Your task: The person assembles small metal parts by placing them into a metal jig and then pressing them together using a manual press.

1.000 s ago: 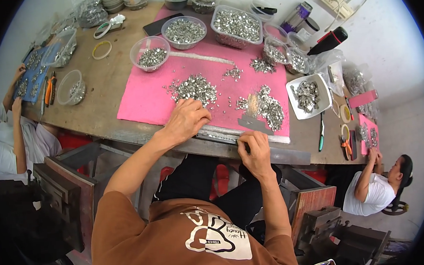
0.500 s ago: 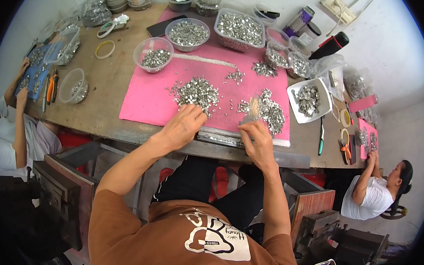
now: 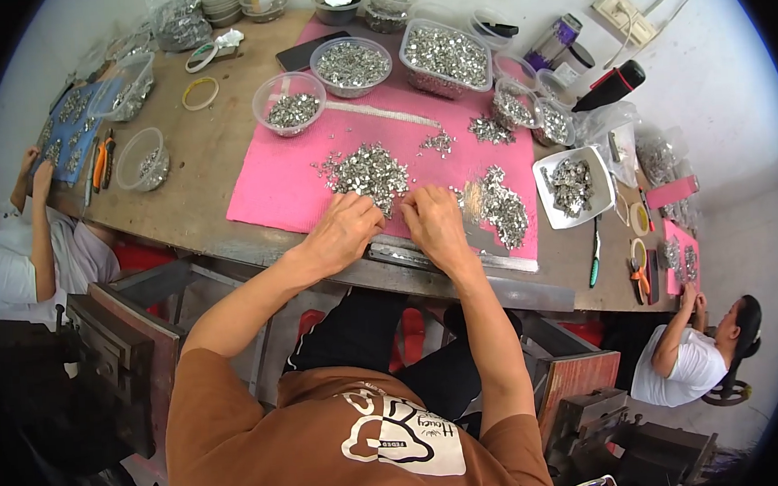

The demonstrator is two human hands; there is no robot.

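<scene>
On the pink mat [image 3: 270,183] lies a heaped pile of small silvery metal pieces [image 3: 367,171]. At its lower edge my left hand [image 3: 350,226] rests with fingers curled and pressed together; whatever they pinch is hidden. Just right of it, my right hand [image 3: 435,225] is also closed, its fingertips pointing toward the left hand. What it holds, if anything, I cannot make out. A second pile of pieces [image 3: 505,211] spreads to the right, beside a tan bristly patch [image 3: 473,198] and a flat grey surface. Below both hands runs a metal strip [image 3: 399,255] along the table edge.
Clear tubs of metal pieces [image 3: 351,65] stand along the mat's back, with a rectangular one [image 3: 445,54] beside them. At right are a white dish [image 3: 573,187] and a green-handled tool [image 3: 595,253]. Co-workers sit at left [image 3: 16,257] and right [image 3: 681,354].
My right hand has moved left, from beside the second pile to near my left hand. My left hand stays at the first pile's lower edge. The whole view has shifted slightly.
</scene>
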